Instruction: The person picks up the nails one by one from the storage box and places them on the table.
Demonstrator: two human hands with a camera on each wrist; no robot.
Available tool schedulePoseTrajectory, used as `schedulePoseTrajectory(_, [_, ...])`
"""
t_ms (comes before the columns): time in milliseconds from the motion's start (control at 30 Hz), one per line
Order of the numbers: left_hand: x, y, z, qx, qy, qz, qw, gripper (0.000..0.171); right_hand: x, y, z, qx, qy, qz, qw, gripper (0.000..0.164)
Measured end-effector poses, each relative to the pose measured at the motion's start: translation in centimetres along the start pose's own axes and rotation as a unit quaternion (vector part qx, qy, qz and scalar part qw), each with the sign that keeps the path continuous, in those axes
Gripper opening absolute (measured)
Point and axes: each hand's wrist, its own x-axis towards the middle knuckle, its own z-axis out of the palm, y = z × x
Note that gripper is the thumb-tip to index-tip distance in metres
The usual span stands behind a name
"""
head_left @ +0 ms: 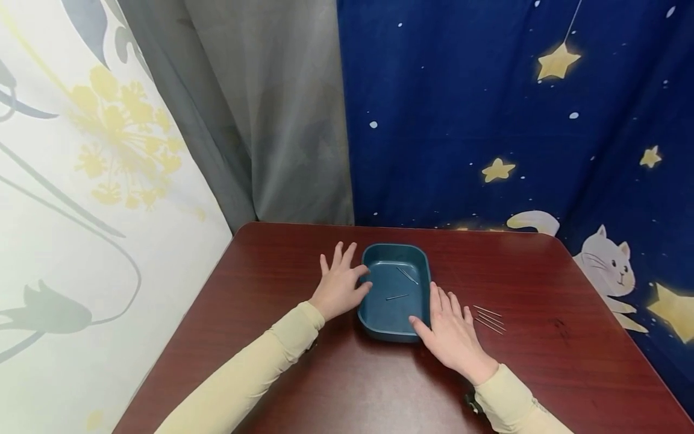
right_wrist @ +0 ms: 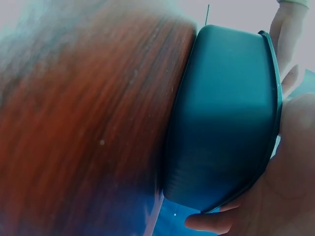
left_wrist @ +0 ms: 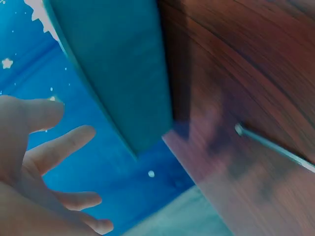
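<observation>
A dark teal rectangular tray point(head_left: 390, 334) with rounded corners stands on the table, with a few thin metal nail-like pins point(head_left: 397, 296) lying on its floor. At its left side my left hand point(head_left: 343, 286) has its fingers spread; thumb and forefinger overlap the rim in the head view, while the left wrist view shows a gap to the tray wall point(left_wrist: 118, 73). Along the right side lies my right hand point(head_left: 454, 334), fingers extended by the outer wall point(right_wrist: 226, 113) and thumb over the rim. Neither hand holds a pin.
Several similar pins point(head_left: 490, 319) lie on the red-brown table point(head_left: 569, 361), right of my right hand. Another metal rod point(left_wrist: 275, 147) shows close up in the left wrist view. Grey point(head_left: 298, 108) and blue starry curtains point(head_left: 434, 150) hang behind the table.
</observation>
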Motion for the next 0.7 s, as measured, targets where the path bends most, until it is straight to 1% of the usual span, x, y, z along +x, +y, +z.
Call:
schedulePoseTrajectory(100, [0.6, 0.5, 0.8, 0.012, -0.027, 0.001, 0.9996, 0.029, 0.0, 0.0, 0.1, 0.000, 0.004, -0.003, 1.000, 0.090])
schedulePoseTrajectory(200, [1.2, 0.7, 1.8, 0.015, -0.052, -0.003, 0.9985, 0.030, 0.0, 0.0, 0.1, 0.000, 0.008, -0.003, 1.000, 0.091])
schedulePoseTrajectory(367, [2.1, 0.4, 3.5, 0.032, -0.072, -0.015, 0.9968, 0.032, 0.2, 0.1, 0.3, -0.002, 0.010, -0.004, 1.000, 0.091])
schedulePoseTrajectory(533, [2.7, 0.5, 4.4, 0.051, -0.073, -0.022, 0.9958, 0.032, 0.4, 0.2, 0.5, -0.006, 0.008, -0.003, 1.000, 0.092])
schedulePoseTrajectory(700, [3.3, 0.7, 4.8, 0.058, -0.065, -0.021, 0.9960, 0.032, 0.6, 0.1, 0.7, -0.008, 0.009, 0.000, 1.000, 0.091])
